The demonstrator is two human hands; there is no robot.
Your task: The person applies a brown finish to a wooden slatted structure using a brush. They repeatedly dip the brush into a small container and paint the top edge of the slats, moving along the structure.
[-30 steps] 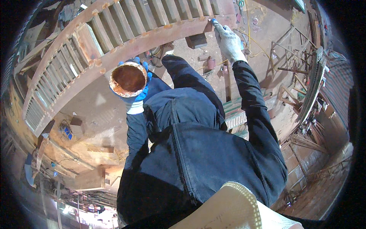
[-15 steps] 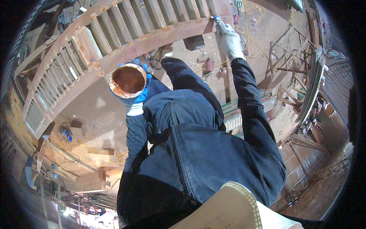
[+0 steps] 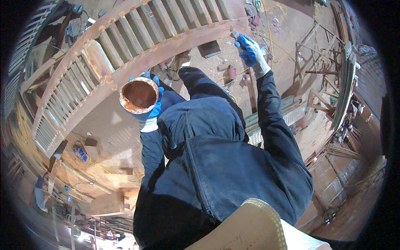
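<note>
My left hand [image 3: 153, 107], in a blue-and-white work glove, grips a round bowl [image 3: 139, 96] from beneath and its right side. Reddish-brown paste lines the bowl, and its rim is crusted. In a matching glove, my right hand [image 3: 251, 53] is closed on a small flat blade like a putty knife [image 3: 235, 33]; its handle is hidden in the fingers. The blade's tip is close to the right end of a long curved wooden frame with slats [image 3: 166, 43]; I cannot tell if it touches. Orange-brown patches dot the frame's edge.
Beneath the frame stands a dark block [image 3: 209, 49]. A reddish can [image 3: 231, 73] and a yellow cable [image 3: 271, 33] lie on the floor beyond my legs. Wooden trestles [image 3: 318, 54] stand at right, by stacked long boards [image 3: 345, 85]. A wooden box [image 3: 107, 204] sits lower left.
My right hand has drawn back slightly from the frame and turned, so the blue palm side and the blade now show. The bowl remains in my left hand, nearly in place.
</note>
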